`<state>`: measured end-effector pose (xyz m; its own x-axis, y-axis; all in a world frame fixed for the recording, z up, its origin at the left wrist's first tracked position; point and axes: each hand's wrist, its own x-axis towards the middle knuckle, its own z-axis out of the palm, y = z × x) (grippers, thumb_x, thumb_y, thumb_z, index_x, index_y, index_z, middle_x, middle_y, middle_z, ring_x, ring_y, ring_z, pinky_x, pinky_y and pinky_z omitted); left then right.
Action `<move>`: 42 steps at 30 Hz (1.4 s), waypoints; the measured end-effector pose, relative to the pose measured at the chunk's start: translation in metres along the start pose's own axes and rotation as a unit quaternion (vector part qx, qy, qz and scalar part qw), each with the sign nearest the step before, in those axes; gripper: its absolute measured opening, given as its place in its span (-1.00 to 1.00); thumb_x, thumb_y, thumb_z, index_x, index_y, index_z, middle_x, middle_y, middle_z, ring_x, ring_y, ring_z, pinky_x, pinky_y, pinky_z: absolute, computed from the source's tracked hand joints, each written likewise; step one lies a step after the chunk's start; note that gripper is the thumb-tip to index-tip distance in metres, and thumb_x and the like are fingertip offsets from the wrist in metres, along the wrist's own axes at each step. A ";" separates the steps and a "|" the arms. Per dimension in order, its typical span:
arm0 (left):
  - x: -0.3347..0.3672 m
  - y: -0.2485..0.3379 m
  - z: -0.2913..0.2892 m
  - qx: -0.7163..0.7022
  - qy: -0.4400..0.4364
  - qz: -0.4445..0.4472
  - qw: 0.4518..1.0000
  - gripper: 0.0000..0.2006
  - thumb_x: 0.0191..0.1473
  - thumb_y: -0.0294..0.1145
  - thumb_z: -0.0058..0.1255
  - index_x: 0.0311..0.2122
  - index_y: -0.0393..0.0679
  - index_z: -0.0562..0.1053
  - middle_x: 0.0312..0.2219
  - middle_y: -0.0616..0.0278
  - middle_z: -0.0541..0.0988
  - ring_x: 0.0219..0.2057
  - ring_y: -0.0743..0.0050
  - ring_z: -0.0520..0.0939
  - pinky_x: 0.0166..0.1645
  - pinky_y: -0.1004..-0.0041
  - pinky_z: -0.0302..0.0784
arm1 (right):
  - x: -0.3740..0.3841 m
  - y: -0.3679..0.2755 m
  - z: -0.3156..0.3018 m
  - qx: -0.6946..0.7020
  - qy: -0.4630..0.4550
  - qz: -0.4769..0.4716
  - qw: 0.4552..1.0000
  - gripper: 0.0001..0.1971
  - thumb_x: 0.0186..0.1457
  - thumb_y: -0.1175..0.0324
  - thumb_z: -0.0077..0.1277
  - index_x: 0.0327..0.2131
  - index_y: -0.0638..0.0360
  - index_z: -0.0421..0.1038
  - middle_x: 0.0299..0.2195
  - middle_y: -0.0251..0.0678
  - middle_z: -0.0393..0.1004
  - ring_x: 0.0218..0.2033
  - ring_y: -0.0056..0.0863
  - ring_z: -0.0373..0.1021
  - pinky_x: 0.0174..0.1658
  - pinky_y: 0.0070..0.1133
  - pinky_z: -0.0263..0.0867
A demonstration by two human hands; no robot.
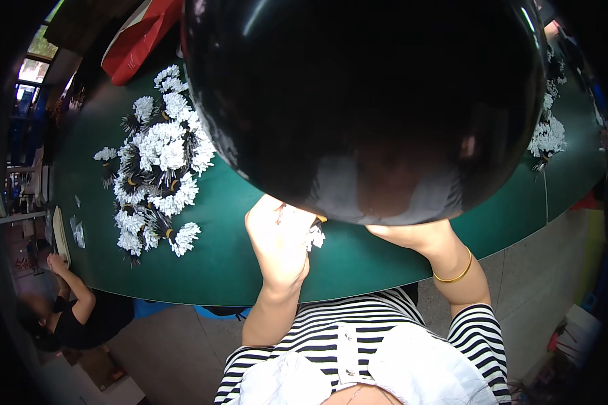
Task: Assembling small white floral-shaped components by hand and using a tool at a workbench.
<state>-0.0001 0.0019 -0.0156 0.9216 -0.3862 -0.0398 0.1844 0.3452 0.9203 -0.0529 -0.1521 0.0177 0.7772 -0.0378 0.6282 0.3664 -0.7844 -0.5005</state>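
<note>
A large glossy black dome [371,115] blocks the middle of the view and hides the fingers of both hands. My left hand [279,236] is raised over the green table's near side, its palm turned inward. Against that palm sits a small bundle of black leads with white tips [315,237], a bit of yellow band showing above it; the hand appears closed around it. To the right, my right hand [412,237] reaches under the dome's lower rim. Only its thumb side and wrist, with a gold bangle, are visible, so what it touches cannot be seen.
Many white-tipped black bundles [162,145], some with yellow bands, lie heaped on the green table [230,270] at left. More bundles [547,138] lie at far right. A red bag [138,44] stands at the back left. Another person [74,310] is at the left edge.
</note>
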 end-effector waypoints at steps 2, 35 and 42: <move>0.000 0.001 -0.001 0.000 0.000 -0.003 1.000 -0.89 -0.09 -0.63 -0.05 -0.40 -0.43 0.45 -0.50 0.18 0.52 -0.52 0.67 0.50 -0.39 0.73 0.36 | 0.001 0.001 0.000 -0.004 -0.002 0.003 1.000 -0.89 -0.14 0.50 0.02 -0.45 0.30 0.42 -0.47 -0.23 0.47 -0.47 -0.35 0.42 -0.39 -0.55 0.36; 0.000 0.013 0.009 -0.052 0.019 -0.067 0.996 -0.88 -0.11 -0.57 -0.04 -0.46 -0.45 0.44 -0.55 0.13 0.50 -0.50 0.57 0.47 -0.33 0.66 0.32 | 0.002 -0.001 0.002 0.066 0.023 0.023 0.997 -0.89 -0.13 0.49 -0.01 -0.45 0.31 0.42 -0.47 -0.22 0.47 -0.46 -0.34 0.43 -0.38 -0.53 0.36; 0.000 0.012 0.007 -0.060 0.007 -0.067 0.996 -0.86 -0.09 -0.55 -0.06 -0.46 -0.45 0.43 -0.53 0.13 0.49 -0.48 0.58 0.46 -0.31 0.65 0.31 | 0.003 -0.002 0.001 0.070 0.025 0.029 0.997 -0.90 -0.12 0.49 -0.02 -0.46 0.31 0.42 -0.48 -0.21 0.47 -0.48 -0.33 0.42 -0.39 -0.54 0.36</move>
<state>-0.0005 -0.0003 -0.0018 0.8903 -0.4245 -0.1645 0.3443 0.3914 0.8534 -0.0511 -0.1502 0.0204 0.7735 -0.1145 0.6234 0.3919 -0.6866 -0.6124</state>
